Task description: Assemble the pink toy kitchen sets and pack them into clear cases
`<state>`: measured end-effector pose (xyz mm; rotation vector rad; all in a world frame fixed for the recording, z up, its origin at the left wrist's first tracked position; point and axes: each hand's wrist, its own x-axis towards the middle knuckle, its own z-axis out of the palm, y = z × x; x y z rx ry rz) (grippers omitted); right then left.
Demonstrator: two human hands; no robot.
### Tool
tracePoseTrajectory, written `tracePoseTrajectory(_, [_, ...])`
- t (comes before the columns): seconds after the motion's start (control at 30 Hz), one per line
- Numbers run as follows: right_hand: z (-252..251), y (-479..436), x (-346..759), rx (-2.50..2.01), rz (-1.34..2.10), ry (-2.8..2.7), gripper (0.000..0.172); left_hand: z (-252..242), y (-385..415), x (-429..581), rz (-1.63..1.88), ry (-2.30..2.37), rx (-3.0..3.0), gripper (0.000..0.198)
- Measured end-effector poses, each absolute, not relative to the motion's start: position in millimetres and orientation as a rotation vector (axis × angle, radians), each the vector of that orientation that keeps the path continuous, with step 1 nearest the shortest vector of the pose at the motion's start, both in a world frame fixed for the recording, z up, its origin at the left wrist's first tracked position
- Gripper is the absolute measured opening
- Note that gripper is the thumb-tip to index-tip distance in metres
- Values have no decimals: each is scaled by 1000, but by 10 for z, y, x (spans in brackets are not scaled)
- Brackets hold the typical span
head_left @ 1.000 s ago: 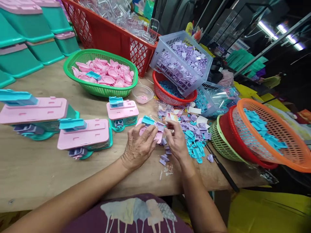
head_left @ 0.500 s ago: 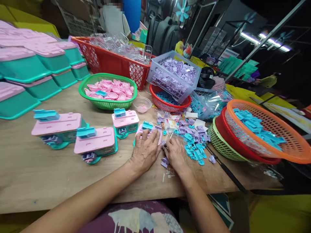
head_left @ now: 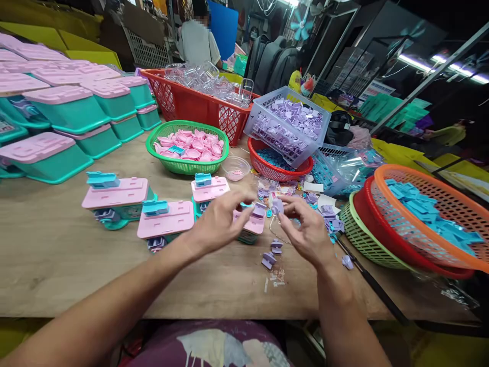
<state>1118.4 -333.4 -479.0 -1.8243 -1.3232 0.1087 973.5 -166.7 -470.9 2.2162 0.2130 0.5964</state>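
My right hand (head_left: pixel 307 230) pinches a small purple plastic part (head_left: pixel 277 206) between thumb and fingertips, raised above the table. My left hand (head_left: pixel 221 220) is to its left, fingers and thumb apart with nothing visible between them. Partly behind my left hand stands a pink-lidded toy box (head_left: pixel 252 224) with a purple piece on top. Two loose purple parts (head_left: pixel 269 260) lie on the wood in front. To the left are three similar toy boxes, one of them a pink-topped box (head_left: pixel 166 219) with a blue piece sticking up from its lid.
A green basket (head_left: pixel 168 164) holds pink parts. Behind it is a red crate (head_left: pixel 206 109) of clear plastic pieces. A tilted translucent crate (head_left: pixel 282 140) holds purple parts. Stacked baskets, topped by an orange basket (head_left: pixel 420 224), stand right. Pink-and-teal boxes (head_left: pixel 76 112) are piled left.
Both hands have lifted off the table and drawn apart. My right hand now holds up a purple part. My left hand has come off the toy box's lid. The view has shifted.
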Motion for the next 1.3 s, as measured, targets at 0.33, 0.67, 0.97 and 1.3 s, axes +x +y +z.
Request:
tracePoseTrajectory(0.33, [-4741,-1825,11535,-1333,884,-1224,37,-4345,-521,10000,44,562,1664,47])
tracePoseTrajectory(0.67, [-5009,-1347,11746,-1512,857,-1383,22,-4523,-202,10226,0,633,1946,25])
tracePoseTrajectory(0.97, [-5002,-1281,11653,-1655,378,-1976,8,-4547,-5,10350,-331,780,2242,19])
tracePoseTrajectory(1.3, [-5062,-1212,11703,-1630,158,-2213,9,-4643,69,10418,-463,808,2036,20])
